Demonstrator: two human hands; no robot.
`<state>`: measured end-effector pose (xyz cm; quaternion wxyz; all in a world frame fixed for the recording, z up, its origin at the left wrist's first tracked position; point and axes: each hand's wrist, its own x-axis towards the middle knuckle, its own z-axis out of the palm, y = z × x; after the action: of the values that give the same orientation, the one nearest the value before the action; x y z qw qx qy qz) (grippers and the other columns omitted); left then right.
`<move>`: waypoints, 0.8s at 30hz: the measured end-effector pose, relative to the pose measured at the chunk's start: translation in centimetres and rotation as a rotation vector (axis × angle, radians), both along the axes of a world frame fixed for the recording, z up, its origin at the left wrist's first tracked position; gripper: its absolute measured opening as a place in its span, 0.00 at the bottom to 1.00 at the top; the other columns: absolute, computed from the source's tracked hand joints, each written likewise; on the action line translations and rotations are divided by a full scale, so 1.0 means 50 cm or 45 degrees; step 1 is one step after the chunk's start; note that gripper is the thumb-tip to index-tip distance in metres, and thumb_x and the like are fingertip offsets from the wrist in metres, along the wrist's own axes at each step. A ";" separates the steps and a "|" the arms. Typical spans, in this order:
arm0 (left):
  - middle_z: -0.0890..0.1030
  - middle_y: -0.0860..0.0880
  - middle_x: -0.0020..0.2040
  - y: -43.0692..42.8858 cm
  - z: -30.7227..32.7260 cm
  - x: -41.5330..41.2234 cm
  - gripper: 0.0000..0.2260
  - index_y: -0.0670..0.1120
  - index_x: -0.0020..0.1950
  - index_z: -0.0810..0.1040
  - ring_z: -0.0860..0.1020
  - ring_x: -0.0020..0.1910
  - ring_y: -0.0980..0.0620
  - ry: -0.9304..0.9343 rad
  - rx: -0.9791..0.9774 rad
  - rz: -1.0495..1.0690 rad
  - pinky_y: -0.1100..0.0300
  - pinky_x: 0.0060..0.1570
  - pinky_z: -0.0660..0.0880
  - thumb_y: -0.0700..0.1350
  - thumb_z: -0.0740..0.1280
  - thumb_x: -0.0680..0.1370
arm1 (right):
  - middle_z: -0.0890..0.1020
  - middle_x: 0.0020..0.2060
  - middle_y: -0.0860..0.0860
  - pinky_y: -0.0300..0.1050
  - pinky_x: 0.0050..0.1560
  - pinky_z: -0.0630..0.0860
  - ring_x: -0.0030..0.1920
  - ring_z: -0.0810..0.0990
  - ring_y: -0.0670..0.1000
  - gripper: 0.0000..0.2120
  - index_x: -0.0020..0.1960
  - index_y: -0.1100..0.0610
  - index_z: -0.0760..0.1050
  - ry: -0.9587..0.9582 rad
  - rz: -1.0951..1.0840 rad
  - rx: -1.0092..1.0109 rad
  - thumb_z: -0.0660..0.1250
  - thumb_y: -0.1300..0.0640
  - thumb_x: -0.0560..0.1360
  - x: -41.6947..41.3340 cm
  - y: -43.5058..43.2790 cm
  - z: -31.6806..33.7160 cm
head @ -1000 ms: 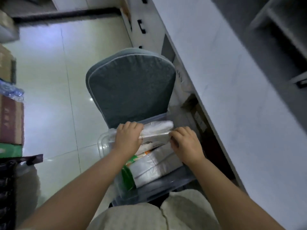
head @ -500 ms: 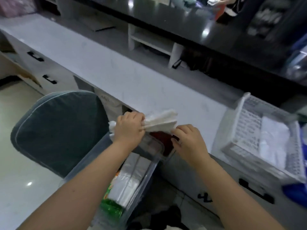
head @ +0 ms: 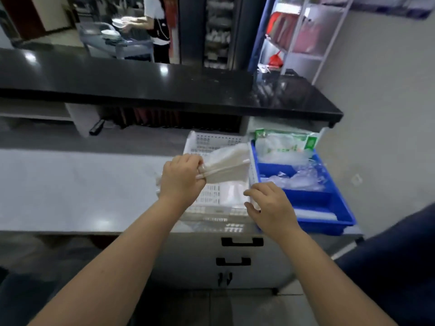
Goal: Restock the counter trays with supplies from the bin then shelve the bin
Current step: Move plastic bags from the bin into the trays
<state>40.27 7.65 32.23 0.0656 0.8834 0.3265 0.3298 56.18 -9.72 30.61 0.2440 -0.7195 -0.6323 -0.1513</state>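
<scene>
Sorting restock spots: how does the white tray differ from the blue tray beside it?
The white tray has perforated walls; the blue tray has solid ones. The white tray holds flat white material; the blue tray holds crumpled clear plastic. Both sit on the counter.

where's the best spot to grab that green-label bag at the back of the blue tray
Probably its top edge, pinched from above: the bag leans upright at the back of the blue tray, its top clear of the tray wall, while its lower part sits among loose clear bags.
</scene>
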 end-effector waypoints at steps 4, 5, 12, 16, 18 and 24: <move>0.79 0.47 0.40 -0.037 -0.001 0.175 0.10 0.43 0.46 0.78 0.75 0.41 0.43 0.012 -0.042 -0.055 0.51 0.40 0.71 0.40 0.71 0.65 | 0.81 0.41 0.54 0.52 0.44 0.77 0.42 0.79 0.58 0.11 0.46 0.61 0.80 0.045 -0.105 -0.037 0.75 0.65 0.65 0.162 -0.086 -0.012; 0.79 0.46 0.40 -0.045 -0.001 0.212 0.10 0.43 0.45 0.77 0.75 0.41 0.43 0.028 -0.056 -0.064 0.51 0.40 0.71 0.41 0.71 0.65 | 0.82 0.42 0.54 0.52 0.45 0.77 0.43 0.79 0.57 0.11 0.47 0.60 0.80 0.064 -0.125 -0.052 0.75 0.65 0.65 0.197 -0.101 -0.016; 0.78 0.48 0.39 -0.052 -0.028 0.399 0.10 0.45 0.45 0.77 0.74 0.40 0.45 0.098 -0.115 -0.059 0.52 0.40 0.70 0.42 0.72 0.66 | 0.81 0.46 0.51 0.49 0.47 0.77 0.46 0.78 0.54 0.12 0.50 0.57 0.80 0.174 -0.179 -0.208 0.75 0.60 0.67 0.379 -0.130 -0.049; 0.78 0.49 0.41 -0.015 -0.041 0.471 0.10 0.46 0.46 0.77 0.73 0.41 0.46 0.155 -0.131 -0.080 0.53 0.41 0.69 0.43 0.72 0.67 | 0.80 0.52 0.49 0.49 0.56 0.73 0.53 0.76 0.51 0.13 0.56 0.53 0.78 0.221 -0.182 -0.340 0.71 0.56 0.72 0.437 -0.092 -0.067; 0.77 0.50 0.42 0.007 -0.048 0.505 0.11 0.47 0.48 0.77 0.73 0.42 0.47 0.199 -0.137 -0.115 0.53 0.41 0.68 0.44 0.72 0.68 | 0.79 0.54 0.49 0.50 0.59 0.71 0.56 0.75 0.51 0.15 0.59 0.53 0.78 0.235 -0.159 -0.390 0.70 0.56 0.72 0.455 -0.059 -0.077; 0.78 0.51 0.47 0.058 -0.063 0.591 0.13 0.49 0.51 0.76 0.73 0.47 0.48 0.277 -0.175 -0.245 0.52 0.47 0.69 0.46 0.72 0.69 | 0.76 0.62 0.48 0.48 0.64 0.67 0.62 0.71 0.51 0.21 0.66 0.48 0.72 0.278 -0.213 -0.652 0.68 0.50 0.74 0.493 0.028 -0.103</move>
<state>69.82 10.54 29.09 0.1214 0.9345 0.2673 0.2012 80.85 -8.34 25.45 0.1078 -0.8194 -0.5585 0.0719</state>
